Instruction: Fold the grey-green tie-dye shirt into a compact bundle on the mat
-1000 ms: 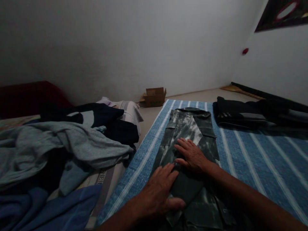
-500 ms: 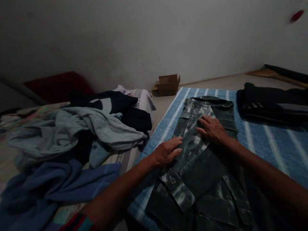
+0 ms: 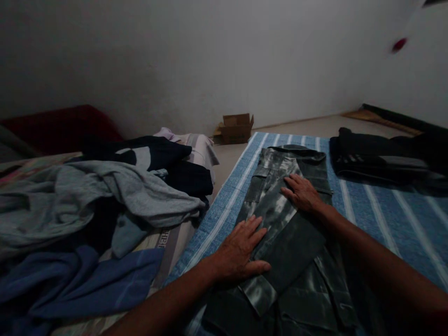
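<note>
A dark grey-green jacket-like garment (image 3: 297, 242) with pale faded patches lies on the blue striped cloth, one sleeve folded lengthwise over its front. My left hand (image 3: 241, 249) rests flat on the left edge of that sleeve, just above its cuff, with the fingers spread. Farther up, my right hand (image 3: 301, 192) lies on the same garment, fingers stretched out and slightly bent. Neither hand grasps the fabric. Part of the garment is hidden under my hands and right forearm.
Folded black clothes (image 3: 381, 156) lie on the striped cloth (image 3: 374, 210) at right. To the left, a loose heap holds a grey garment (image 3: 119, 186) and a blue one (image 3: 101, 280). An opened cardboard box (image 3: 236, 128) stands on the floor by the wall.
My left hand has slid down the sleeve toward the cuff and spread its fingers. My right hand stays at about the same place on the garment. The view has shifted slightly.
</note>
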`<state>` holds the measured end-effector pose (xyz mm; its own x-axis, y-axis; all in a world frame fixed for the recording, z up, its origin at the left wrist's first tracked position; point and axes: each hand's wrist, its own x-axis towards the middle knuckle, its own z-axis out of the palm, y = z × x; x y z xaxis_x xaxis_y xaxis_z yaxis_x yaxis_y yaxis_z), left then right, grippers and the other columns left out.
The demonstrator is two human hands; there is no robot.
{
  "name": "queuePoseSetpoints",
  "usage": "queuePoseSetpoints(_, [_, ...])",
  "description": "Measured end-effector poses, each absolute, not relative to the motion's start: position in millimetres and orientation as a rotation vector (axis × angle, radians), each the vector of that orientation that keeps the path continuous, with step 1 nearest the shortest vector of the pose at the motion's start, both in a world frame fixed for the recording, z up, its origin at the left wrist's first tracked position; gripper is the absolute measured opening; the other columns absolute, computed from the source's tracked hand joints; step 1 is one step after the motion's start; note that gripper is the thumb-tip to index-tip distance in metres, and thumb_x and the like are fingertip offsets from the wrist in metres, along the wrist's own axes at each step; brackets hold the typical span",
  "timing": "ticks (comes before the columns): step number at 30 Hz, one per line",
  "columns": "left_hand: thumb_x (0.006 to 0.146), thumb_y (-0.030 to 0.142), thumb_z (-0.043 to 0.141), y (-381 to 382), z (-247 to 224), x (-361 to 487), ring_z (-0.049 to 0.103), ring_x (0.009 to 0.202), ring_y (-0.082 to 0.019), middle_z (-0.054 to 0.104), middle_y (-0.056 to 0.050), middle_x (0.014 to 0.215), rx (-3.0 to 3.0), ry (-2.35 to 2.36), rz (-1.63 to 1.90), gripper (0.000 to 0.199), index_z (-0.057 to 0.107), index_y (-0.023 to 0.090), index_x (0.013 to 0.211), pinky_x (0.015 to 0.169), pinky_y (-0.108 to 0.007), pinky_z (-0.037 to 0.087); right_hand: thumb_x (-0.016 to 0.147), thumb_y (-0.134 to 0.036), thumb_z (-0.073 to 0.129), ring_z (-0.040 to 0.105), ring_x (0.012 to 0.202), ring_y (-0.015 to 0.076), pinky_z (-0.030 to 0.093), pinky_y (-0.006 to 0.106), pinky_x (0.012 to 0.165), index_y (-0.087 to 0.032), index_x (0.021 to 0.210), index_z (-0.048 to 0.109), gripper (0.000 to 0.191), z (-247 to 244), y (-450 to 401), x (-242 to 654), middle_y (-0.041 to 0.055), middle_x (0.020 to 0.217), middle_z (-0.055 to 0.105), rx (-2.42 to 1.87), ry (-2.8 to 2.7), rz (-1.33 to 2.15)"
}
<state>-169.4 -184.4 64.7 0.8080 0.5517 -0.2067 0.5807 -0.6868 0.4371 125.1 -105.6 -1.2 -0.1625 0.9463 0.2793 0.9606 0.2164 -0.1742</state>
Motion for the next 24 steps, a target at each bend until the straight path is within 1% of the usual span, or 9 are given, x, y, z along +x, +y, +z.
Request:
queuePoseSetpoints(4, [0.083,0.06,0.056,-184.3,55.2,-174.2,0.011,0.144,-0.034,0.016,-0.016,0.157,2.544,0.851,-0.032,0.08,0.033,0.017,0.146,0.115,-0.056,0.017,0.097,-0.047,0.03,0.044,0.125,0.028,0.036,0.04,0.102,-0.013,0.128,0.053,0.051,-1.1,-103.9,121.9,0.0154,0.133,0.05,-1.803,-2.116,-0.021])
queuePoseSetpoints(7, [0.086,0.058,0.053,-182.5,47.0,-178.8,0.012,0.144,-0.034,0.016,-0.015,0.157,2.573,0.839,0.009,0.076,0.032,0.019,0.146,0.114,-0.057,0.018,0.096,-0.046,0.033,0.045,0.124,0.0269,0.035,0.04,0.103,-0.016,0.127,0.054,0.048,-0.4,-102.9,119.1,0.0139,0.133,0.051,-1.815,-2.099,-0.005])
queuePoseSetpoints(12, [0.088,0.057,0.047,-180.5,39.6,-184.9,0.019,0.143,-0.034,0.022,-0.014,0.156,2.613,0.822,0.092,0.068,0.037,0.019,0.144,0.113,-0.058,0.02,0.096,-0.047,0.035,0.044,0.126,0.0269,0.034,0.041,0.104,-0.015,0.129,0.053,0.049,5.2,-104.5,113.8,0.0149,0.134,0.049,-1.846,-2.1,-0.009])
queuePoseSetpoints(15, [0.089,0.057,0.046,-180.4,36.9,-188.1,0.021,0.142,-0.035,0.024,-0.014,0.155,2.635,0.826,0.109,0.067,0.037,0.02,0.144,0.112,-0.059,0.023,0.097,-0.047,0.034,0.047,0.121,0.0279,0.033,0.046,0.103,-0.016,0.125,0.054,0.047,10.6,-102.0,110.7,0.0151,0.129,0.052,-1.871,-2.107,-0.014])
queuePoseSetpoints(17, [0.088,0.058,0.047,-179.1,36.8,-189.4,0.023,0.141,-0.035,0.025,-0.015,0.154,2.653,0.826,0.108,0.067,0.038,0.022,0.143,0.112,-0.06,0.023,0.096,-0.048,0.035,0.049,0.118,0.0273,0.034,0.046,0.101,-0.018,0.12,0.056,0.044,14.5,-96.5,108.8,0.014,0.124,0.055,-1.891,-2.084,-0.029])
queuePoseSetpoints(21, [0.084,0.061,0.052,-169.7,47.2,-185.4,0.03,0.138,-0.036,0.034,-0.015,0.15,2.672,0.831,0.067,0.067,0.044,0.023,0.139,0.112,-0.06,0.021,0.096,-0.05,0.038,0.052,0.11,0.0238,0.036,0.042,0.098,-0.02,0.112,0.057,0.039,22.9,-79.1,104.9,0.0106,0.117,0.057,-1.897,-2.029,-0.08])
queuePoseSetpoints(22, [0.083,0.06,0.054,-165.3,52.2,-182.0,0.032,0.137,-0.036,0.036,-0.015,0.149,2.671,0.828,0.052,0.065,0.047,0.023,0.137,0.112,-0.06,0.022,0.096,-0.049,0.039,0.053,0.107,0.0231,0.037,0.041,0.097,-0.02,0.11,0.057,0.037,24.9,-75.0,103.8,0.0096,0.115,0.058,-1.905,-2.015,-0.094])
queuePoseSetpoints(24, [0.083,0.051,0.058,-152.5,64.4,-171.4,0.035,0.137,-0.034,0.04,-0.015,0.147,2.679,0.824,0.063,0.056,0.051,0.022,0.131,0.112,-0.058,0.024,0.096,-0.047,0.04,0.055,0.103,0.0222,0.04,0.039,0.094,-0.02,0.105,0.057,0.034,28.0,-69.3,100.8,0.0081,0.11,0.059,-1.925,-1.991,-0.11])
